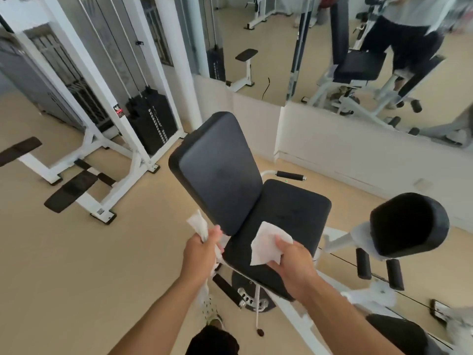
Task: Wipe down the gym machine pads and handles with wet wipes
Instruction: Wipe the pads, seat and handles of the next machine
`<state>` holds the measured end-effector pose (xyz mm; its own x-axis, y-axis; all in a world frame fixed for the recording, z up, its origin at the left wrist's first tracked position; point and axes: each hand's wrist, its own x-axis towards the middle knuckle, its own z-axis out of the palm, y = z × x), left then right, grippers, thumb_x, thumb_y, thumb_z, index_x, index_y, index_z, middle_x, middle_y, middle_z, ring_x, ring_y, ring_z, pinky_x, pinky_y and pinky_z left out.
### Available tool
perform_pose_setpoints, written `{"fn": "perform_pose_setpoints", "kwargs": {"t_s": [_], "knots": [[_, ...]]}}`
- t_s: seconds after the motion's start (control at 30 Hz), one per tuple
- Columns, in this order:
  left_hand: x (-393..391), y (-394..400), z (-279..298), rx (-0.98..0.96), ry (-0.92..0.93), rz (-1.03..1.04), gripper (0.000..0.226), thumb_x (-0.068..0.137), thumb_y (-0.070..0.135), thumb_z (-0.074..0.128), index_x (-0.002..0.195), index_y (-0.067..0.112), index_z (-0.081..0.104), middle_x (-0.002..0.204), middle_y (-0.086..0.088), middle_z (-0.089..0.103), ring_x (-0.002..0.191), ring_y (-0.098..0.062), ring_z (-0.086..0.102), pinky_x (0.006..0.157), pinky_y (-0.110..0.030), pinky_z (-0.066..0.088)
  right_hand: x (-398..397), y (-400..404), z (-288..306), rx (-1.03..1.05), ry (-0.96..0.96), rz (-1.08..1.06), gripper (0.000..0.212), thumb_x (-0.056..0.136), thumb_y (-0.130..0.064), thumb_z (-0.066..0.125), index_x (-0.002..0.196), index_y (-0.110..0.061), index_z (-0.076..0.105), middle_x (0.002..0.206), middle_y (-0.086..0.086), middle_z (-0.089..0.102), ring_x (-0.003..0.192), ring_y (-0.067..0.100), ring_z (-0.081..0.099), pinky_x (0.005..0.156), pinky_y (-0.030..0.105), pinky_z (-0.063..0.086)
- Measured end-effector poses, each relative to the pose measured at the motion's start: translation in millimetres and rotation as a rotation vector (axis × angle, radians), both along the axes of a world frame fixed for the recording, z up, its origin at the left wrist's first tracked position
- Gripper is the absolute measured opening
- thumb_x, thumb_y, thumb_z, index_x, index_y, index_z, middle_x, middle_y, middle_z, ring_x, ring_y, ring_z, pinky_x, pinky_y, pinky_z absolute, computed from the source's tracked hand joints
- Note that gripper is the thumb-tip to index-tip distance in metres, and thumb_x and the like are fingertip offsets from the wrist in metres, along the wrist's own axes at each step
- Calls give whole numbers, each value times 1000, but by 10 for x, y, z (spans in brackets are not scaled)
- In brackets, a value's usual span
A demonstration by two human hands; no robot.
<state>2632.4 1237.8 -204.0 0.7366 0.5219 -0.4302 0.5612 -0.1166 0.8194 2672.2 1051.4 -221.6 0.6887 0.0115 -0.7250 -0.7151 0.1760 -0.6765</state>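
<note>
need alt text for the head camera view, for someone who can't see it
Seen from above, a person's right hand holds a white wet wipe over the black seat pad of a white-framed gym machine, while the left hand grips a second, crumpled wipe beside the backrest pad. A weight-stack machine and wall mirrors stand behind.

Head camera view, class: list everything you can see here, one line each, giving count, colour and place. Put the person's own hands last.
Padded black backrest: one, black, centre, tilted upright.
Padded black seat: one, black, right of the backrest.
Rounded black leg pad: one, black, far right.
Black foam side handle: one, black, behind the seat.
Flat white wet wipe: one, white, on the seat's near edge.
Crumpled white wipe: one, white, left of the seat.
Black weight stack: one, black, in the white frame, left.
Wall mirror: upper right.
Left hand: grips the crumpled wipe.
Right hand: holds the flat wipe.
</note>
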Motion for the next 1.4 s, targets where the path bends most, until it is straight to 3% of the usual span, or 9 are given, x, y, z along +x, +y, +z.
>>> {"fn": "perform_pose_setpoints", "kwargs": {"t_s": [0.23, 0.33, 0.53, 0.6, 0.67, 0.8, 1.13, 1.3, 1.4], "knots": [[1643, 1426, 554, 390, -169, -22, 56, 101, 63, 31, 86, 23, 67, 78, 7, 59, 72, -12, 54, 67, -33, 41, 1366, 1417, 263, -144, -42, -288, 23, 108, -30, 46, 108, -24, 68, 94, -2, 64, 86, 13, 59, 70, 27, 44], [2292, 1668, 556, 546, -123, -78, 73, 101, 65, 15, 85, 19, 69, 91, 4, 64, 85, -17, 55, 78, -37, 39, 1676, 2046, 280, -58, -92, -138, 38, 103, -56, 44, 112, -27, 68, 86, -7, 59, 85, 10, 56, 80, 29, 46], [2820, 1675, 110, 694, -9, -146, 27, 106, 23, 36, 125, 19, 55, 118, -11, 67, 104, -34, 60, 76, -37, 37, 1689, 2617, 60, 25, -179, -109, 42, 101, -62, 43, 112, -37, 75, 124, -22, 63, 118, 4, 57, 108, 36, 42], [2859, 1696, 71, 680, -77, -114, 36, 105, 15, 37, 134, 25, 54, 127, -6, 64, 112, -31, 59, 80, -35, 38, 1755, 2640, -73, -117, -287, -99, 32, 99, -51, 58, 127, -36, 63, 132, -15, 60, 122, 3, 55, 111, 39, 45], [2917, 1756, 12, 663, -122, -124, 46, 103, 10, 37, 139, 32, 55, 125, -2, 61, 112, -24, 58, 84, -36, 41, 1815, 2688, -203, -193, -393, 43, 57, 102, -46, 55, 154, -32, 37, 160, -11, 33, 146, 5, 30, 123, 33, 27], [2948, 1757, -54, 661, -167, -130, 49, 100, 4, 37, 121, 33, 72, 108, 4, 53, 97, -18, 57, 78, -30, 40, 1681, 2913, -341, -257, -590, 195, 65, 111, -41, 28, 160, -23, -11, 166, -15, -23, 150, -5, -24, 127, 28, -6], [2984, 1742, -48, 547, -132, 86, 32, 100, 19, 38, 97, 15, 69, 101, 1, 58, 90, -17, 52, 75, -31, 36, 3266, 2676, -361, -394, -643, 164, 68, 111, -41, 27, 162, -14, -9, 170, -2, -17, 154, 12, -23, 128, 42, -6], [2997, 1740, -30, 501, -146, 155, 31, 99, 15, 37, 87, 19, 66, 98, -3, 59, 88, -19, 52, 72, -26, 34, 2084, 2911, -364, -358, -758, 210, 64, 111, -40, 25, 161, -23, -11, 168, -13, -24, 154, 6, -23, 128, 36, -6], [2995, 1762, -40, 467, -157, 148, 35, 99, 15, 37, 83, 15, 69, 98, -5, 61, 82, -15, 52, 62, -7, 34, 1764, 2898, -484, -370, -792, 276, 62, 110, -47, 18, 159, -25, -13, 167, -15, -26, 154, 8, -22, 127, 35, -6]]}}
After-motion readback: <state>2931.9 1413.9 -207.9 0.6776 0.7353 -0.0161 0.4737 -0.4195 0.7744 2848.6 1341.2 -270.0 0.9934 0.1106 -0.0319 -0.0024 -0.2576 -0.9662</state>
